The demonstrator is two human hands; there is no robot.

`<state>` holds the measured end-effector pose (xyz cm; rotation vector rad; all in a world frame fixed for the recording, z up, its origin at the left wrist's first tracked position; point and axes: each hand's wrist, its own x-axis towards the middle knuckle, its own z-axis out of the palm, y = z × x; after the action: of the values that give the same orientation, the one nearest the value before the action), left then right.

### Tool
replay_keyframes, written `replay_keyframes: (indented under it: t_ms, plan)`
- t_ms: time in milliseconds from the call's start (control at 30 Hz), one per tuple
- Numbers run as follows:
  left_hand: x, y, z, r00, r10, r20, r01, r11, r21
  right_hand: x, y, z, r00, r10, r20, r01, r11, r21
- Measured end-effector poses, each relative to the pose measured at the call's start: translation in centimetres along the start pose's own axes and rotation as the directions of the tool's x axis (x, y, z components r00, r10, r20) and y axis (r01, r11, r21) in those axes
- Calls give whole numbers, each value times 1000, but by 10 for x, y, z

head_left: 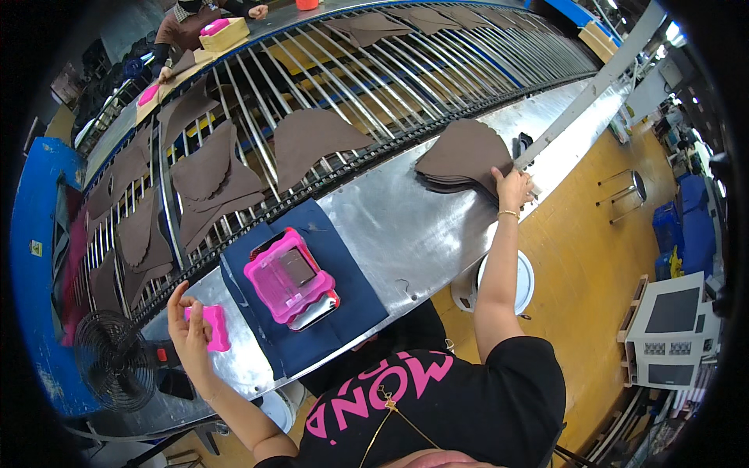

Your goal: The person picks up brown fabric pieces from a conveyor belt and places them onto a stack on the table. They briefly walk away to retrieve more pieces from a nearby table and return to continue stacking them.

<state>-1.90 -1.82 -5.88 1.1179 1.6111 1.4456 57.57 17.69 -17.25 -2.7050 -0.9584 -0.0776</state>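
Note:
My right hand point(512, 189) is at the near right edge of a stack of brown cut pieces point(466, 153) on the metal table. The thumb lies on the top piece and the other fingers curl at the edge beside a pale post; the fingertips are partly hidden. My left hand point(189, 326) is raised with a finger stretched out and nothing visible in it. Under it lies a pink plate with a wavy edge point(217, 327). Between my hands, a pink wavy-edged frame with a clear middle point(282, 273) rests on dark blue sheets point(343, 308).
Beyond the metal table point(367, 222), a conveyor of metal rods point(257, 86) carries brown cut pieces point(316, 144). A black fan point(117, 359) stands at the left. Another person point(187, 31) works across the conveyor. A white bucket point(524, 285) and a stool point(637, 186) stand on the floor.

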Motion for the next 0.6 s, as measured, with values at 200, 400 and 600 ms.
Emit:
replay_keyframes:
  t_ms: [200, 400, 600]
  plan:
    - [4, 2, 25, 997, 18, 76, -17, 1000, -19, 8, 21, 8, 999, -33, 38, 30, 996, 83]
    - [-9, 3, 22, 995, -33, 90, 35, 999, -21, 9, 19, -29, 869, -470, 153, 435, 874, 215]
    - [-10, 20, 35, 988, -29, 152, 18, 997, 71, -86, -48, -135, 672, -720, -174, 737, 626, 255]
